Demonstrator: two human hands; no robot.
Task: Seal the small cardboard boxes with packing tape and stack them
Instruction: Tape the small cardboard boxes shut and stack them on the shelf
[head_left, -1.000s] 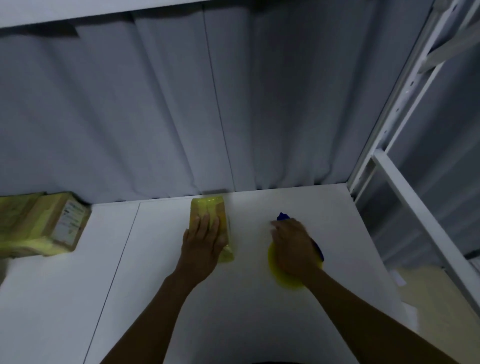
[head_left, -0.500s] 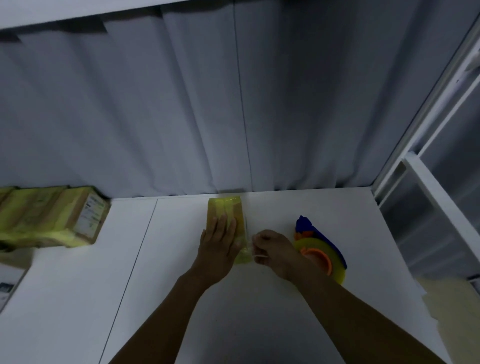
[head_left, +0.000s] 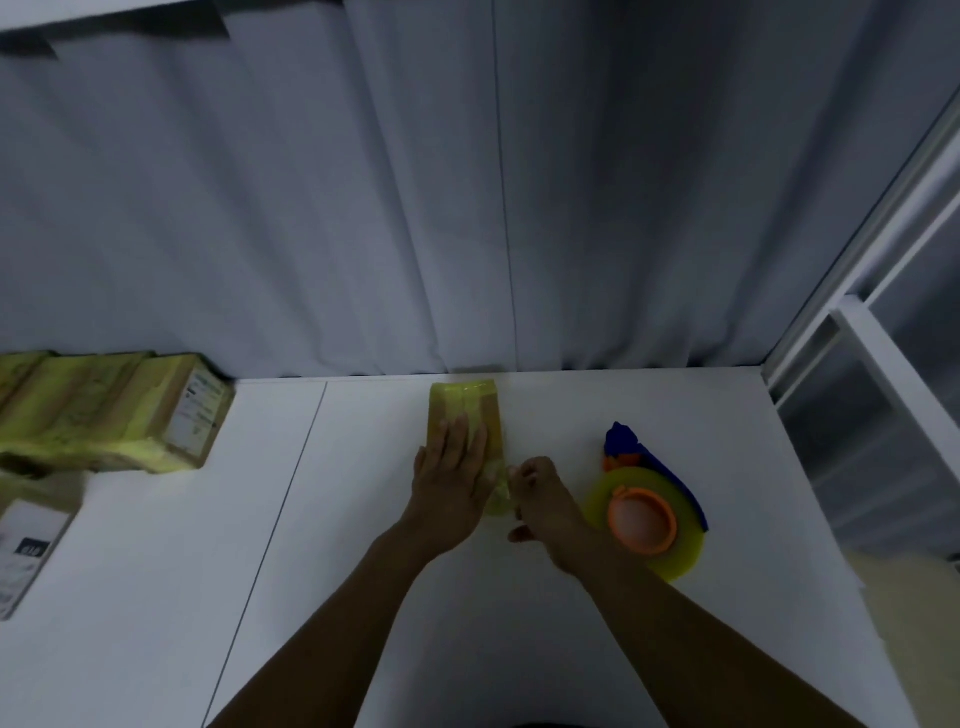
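A small cardboard box (head_left: 464, 410) wrapped in yellowish tape lies in the middle of the white table (head_left: 519, 623), near the curtain. My left hand (head_left: 451, 478) rests flat on top of it, fingers straight. My right hand (head_left: 543, 506) is just right of the box's near end, fingers curled, pinching the loose tape end (head_left: 500, 493) there. The tape dispenser (head_left: 647, 506), a yellow roll with an orange hub and blue handle, lies on the table to the right of my right hand, and no hand holds it.
Taped boxes (head_left: 109, 415) are stacked at the table's far left, with another labelled box (head_left: 28, 551) in front of them. A grey curtain (head_left: 467, 208) hangs behind the table. A white shelf frame (head_left: 883, 364) stands at the right.
My right hand has let go of the tape dispenser and moved left to the box's near end. The dispenser now lies alone on the table. My left hand stays on the box.
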